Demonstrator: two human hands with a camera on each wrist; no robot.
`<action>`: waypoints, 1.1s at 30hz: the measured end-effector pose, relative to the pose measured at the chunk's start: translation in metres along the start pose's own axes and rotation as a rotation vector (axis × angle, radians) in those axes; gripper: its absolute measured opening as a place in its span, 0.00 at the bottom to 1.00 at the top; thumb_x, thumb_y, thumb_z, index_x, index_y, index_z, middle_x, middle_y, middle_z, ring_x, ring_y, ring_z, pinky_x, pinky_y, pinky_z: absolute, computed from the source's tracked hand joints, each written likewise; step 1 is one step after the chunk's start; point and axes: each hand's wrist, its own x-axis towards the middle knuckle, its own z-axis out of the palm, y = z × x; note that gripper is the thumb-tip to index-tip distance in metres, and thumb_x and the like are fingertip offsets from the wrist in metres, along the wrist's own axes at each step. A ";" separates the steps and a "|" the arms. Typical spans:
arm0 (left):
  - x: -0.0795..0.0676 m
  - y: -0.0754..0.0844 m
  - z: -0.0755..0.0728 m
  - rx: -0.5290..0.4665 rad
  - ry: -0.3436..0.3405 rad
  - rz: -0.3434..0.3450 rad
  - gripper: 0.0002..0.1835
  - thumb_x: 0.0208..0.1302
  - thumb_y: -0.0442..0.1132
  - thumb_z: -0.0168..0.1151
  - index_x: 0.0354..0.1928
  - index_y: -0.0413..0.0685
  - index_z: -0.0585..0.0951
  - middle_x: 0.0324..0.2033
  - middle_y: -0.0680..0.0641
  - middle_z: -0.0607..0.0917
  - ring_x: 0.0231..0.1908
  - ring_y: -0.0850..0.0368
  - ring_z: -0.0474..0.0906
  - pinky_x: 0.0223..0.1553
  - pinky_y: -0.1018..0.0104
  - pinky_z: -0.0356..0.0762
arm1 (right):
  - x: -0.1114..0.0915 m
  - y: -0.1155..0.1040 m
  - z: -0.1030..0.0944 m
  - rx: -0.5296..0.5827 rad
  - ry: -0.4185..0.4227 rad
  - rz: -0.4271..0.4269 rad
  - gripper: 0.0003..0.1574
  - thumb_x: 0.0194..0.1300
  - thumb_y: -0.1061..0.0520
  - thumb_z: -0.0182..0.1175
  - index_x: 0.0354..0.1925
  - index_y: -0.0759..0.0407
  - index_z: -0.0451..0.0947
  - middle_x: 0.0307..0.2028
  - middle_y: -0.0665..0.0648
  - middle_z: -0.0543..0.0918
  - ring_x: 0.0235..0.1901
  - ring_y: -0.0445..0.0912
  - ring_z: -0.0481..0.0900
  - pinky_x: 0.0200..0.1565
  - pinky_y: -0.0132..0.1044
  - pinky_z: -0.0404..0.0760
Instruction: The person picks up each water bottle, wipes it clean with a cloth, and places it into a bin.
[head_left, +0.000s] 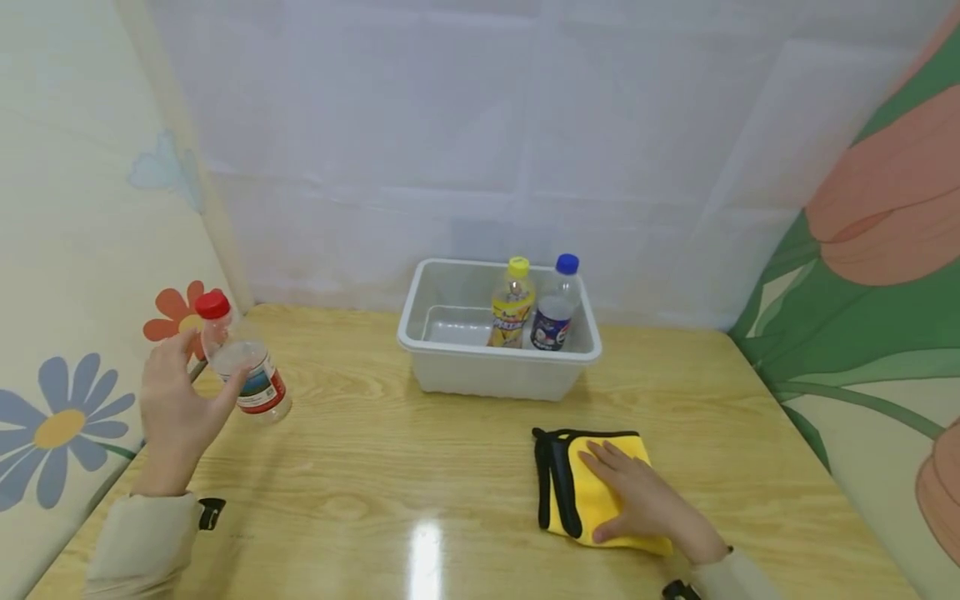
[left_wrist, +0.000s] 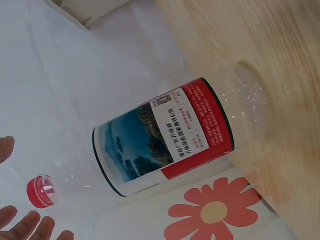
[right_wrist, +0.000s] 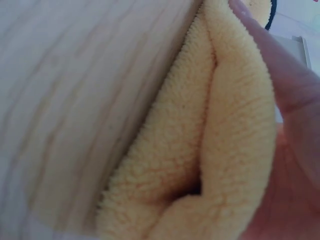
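At the left of the head view, my left hand (head_left: 176, 400) is beside a clear bottle (head_left: 255, 375) with a red cap (head_left: 213, 304), fingers and thumb spread apart. From there the thumb overlaps the bottle's side and seems to hold it, but the left wrist view shows my fingertips (left_wrist: 31, 222) at the lower left edge, apart from one another, with the cap in the gap between them and the thumb. I cannot tell whether any of them touches the plastic. That close view also brings up the label (left_wrist: 165, 135), with its blue lake scene and red band, and the bottle's base against the wooden table (head_left: 337, 467).

At the lower right of the head view, my right hand (head_left: 637, 496) rests on a folded yellow cloth (head_left: 588, 500) with black edging, fingers extended and thumb spread, clamped on nothing. Only the right wrist view shows the cloth's fuzzy folds from the side, with my thumb along the right.

The head view alone shows what the grey bin (head_left: 495, 375) in the centre holds: a yellow-capped bottle (head_left: 512, 308) and a blue-capped bottle (head_left: 555, 312), side by side.
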 end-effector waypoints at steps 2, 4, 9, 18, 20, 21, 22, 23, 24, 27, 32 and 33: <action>0.000 -0.005 0.001 0.016 -0.015 -0.055 0.41 0.54 0.59 0.58 0.56 0.28 0.65 0.47 0.28 0.70 0.47 0.33 0.63 0.45 0.41 0.64 | 0.000 0.000 0.000 -0.004 0.002 0.000 0.65 0.37 0.30 0.66 0.64 0.67 0.59 0.64 0.71 0.58 0.61 0.70 0.52 0.51 0.73 0.56; 0.000 -0.009 0.000 0.024 -0.054 -0.123 0.39 0.53 0.50 0.64 0.59 0.29 0.63 0.50 0.28 0.68 0.49 0.34 0.62 0.46 0.39 0.63 | 0.001 0.000 -0.001 -0.013 0.006 -0.004 0.65 0.37 0.30 0.66 0.63 0.67 0.59 0.63 0.71 0.58 0.61 0.70 0.53 0.51 0.73 0.56; 0.002 -0.019 0.002 -0.021 -0.168 -0.339 0.43 0.49 0.37 0.68 0.64 0.34 0.56 0.56 0.30 0.63 0.53 0.34 0.59 0.51 0.37 0.62 | 0.002 -0.002 -0.001 -0.037 0.026 -0.026 0.64 0.38 0.30 0.66 0.63 0.68 0.60 0.62 0.72 0.60 0.60 0.70 0.55 0.52 0.70 0.59; 0.011 -0.037 0.012 -0.141 -0.358 -0.554 0.52 0.54 0.49 0.64 0.69 0.41 0.40 0.63 0.28 0.55 0.59 0.29 0.54 0.54 0.30 0.55 | 0.004 -0.005 -0.003 -0.090 0.060 -0.030 0.61 0.37 0.34 0.69 0.61 0.69 0.63 0.59 0.73 0.64 0.57 0.67 0.62 0.53 0.64 0.65; 0.013 -0.037 0.014 -0.147 -0.366 -0.570 0.52 0.54 0.50 0.64 0.69 0.43 0.39 0.61 0.28 0.58 0.57 0.30 0.57 0.53 0.30 0.58 | 0.005 -0.006 -0.003 -0.096 0.065 -0.030 0.60 0.37 0.35 0.69 0.60 0.69 0.64 0.59 0.73 0.64 0.56 0.67 0.63 0.52 0.63 0.66; 0.013 -0.038 0.015 -0.148 -0.370 -0.574 0.52 0.55 0.50 0.63 0.69 0.43 0.39 0.60 0.27 0.60 0.56 0.30 0.58 0.52 0.31 0.59 | 0.005 -0.006 -0.002 -0.100 0.067 -0.028 0.59 0.38 0.36 0.70 0.60 0.69 0.64 0.58 0.73 0.65 0.56 0.66 0.63 0.53 0.63 0.66; 0.013 -0.038 0.016 -0.149 -0.372 -0.577 0.51 0.55 0.50 0.63 0.69 0.44 0.40 0.59 0.28 0.61 0.56 0.32 0.59 0.52 0.32 0.61 | 0.006 -0.006 -0.002 -0.103 0.069 -0.026 0.58 0.38 0.37 0.70 0.60 0.68 0.64 0.58 0.73 0.65 0.56 0.66 0.63 0.53 0.62 0.67; 0.014 -0.038 0.016 -0.151 -0.371 -0.577 0.50 0.55 0.50 0.63 0.69 0.44 0.41 0.59 0.29 0.62 0.55 0.34 0.60 0.51 0.34 0.62 | 0.006 -0.006 -0.002 -0.109 0.075 -0.030 0.58 0.38 0.37 0.70 0.60 0.68 0.65 0.58 0.73 0.66 0.56 0.66 0.64 0.53 0.62 0.67; 0.014 -0.039 0.018 -0.153 -0.367 -0.572 0.48 0.56 0.49 0.63 0.69 0.43 0.44 0.57 0.30 0.64 0.55 0.35 0.60 0.51 0.35 0.63 | 0.007 -0.005 -0.001 -0.114 0.080 -0.032 0.57 0.38 0.37 0.70 0.59 0.68 0.65 0.57 0.73 0.66 0.55 0.66 0.64 0.52 0.62 0.67; 0.014 -0.040 0.020 -0.155 -0.372 -0.557 0.43 0.57 0.49 0.62 0.66 0.40 0.50 0.57 0.32 0.66 0.55 0.36 0.61 0.52 0.37 0.64 | 0.008 -0.005 0.000 -0.124 0.094 -0.026 0.55 0.38 0.38 0.71 0.59 0.68 0.67 0.56 0.72 0.68 0.54 0.66 0.66 0.52 0.61 0.69; 0.016 -0.038 0.022 -0.163 -0.402 -0.548 0.41 0.58 0.50 0.61 0.65 0.38 0.53 0.59 0.31 0.64 0.57 0.33 0.59 0.55 0.35 0.60 | 0.010 -0.004 0.000 -0.130 0.116 -0.009 0.53 0.37 0.43 0.73 0.57 0.67 0.68 0.54 0.72 0.69 0.52 0.65 0.68 0.50 0.60 0.70; 0.016 -0.036 0.022 -0.165 -0.403 -0.546 0.41 0.58 0.50 0.61 0.66 0.39 0.53 0.59 0.31 0.64 0.57 0.33 0.59 0.55 0.35 0.60 | 0.010 -0.004 -0.001 -0.132 0.118 -0.008 0.52 0.37 0.43 0.73 0.57 0.67 0.68 0.54 0.72 0.70 0.52 0.65 0.68 0.50 0.60 0.70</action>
